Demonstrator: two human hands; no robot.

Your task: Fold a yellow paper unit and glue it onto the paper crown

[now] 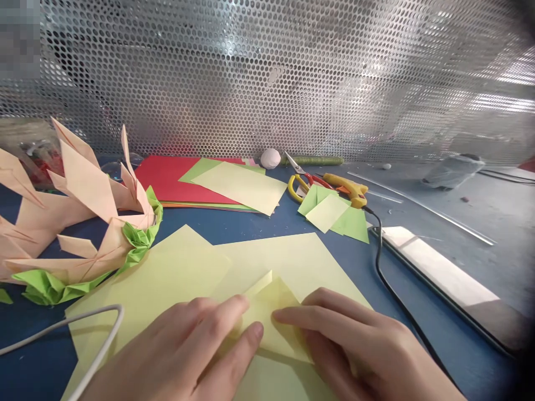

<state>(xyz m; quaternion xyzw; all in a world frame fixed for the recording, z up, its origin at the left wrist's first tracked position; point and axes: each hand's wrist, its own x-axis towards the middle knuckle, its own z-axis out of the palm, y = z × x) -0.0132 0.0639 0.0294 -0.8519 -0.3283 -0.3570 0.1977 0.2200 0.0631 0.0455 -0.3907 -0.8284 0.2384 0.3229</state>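
A holey metal wall [251,83] is standing at twelve o'clock behind the blue table [234,225]. Left hand [196,345] and right hand [371,337], fingers a little spread, are touching yellow paper [273,303] at six.

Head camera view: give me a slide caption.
Left fingers and right fingers on a small yellow sheet, scissors and green scraps beyond.

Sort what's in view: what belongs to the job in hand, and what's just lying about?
Likely in the job:
small yellow sheet, touched by left hand and right hand
large yellow sheets beneath

Seemingly lying about:
scissors
glue gun
red paper
peach paper model
pale ball
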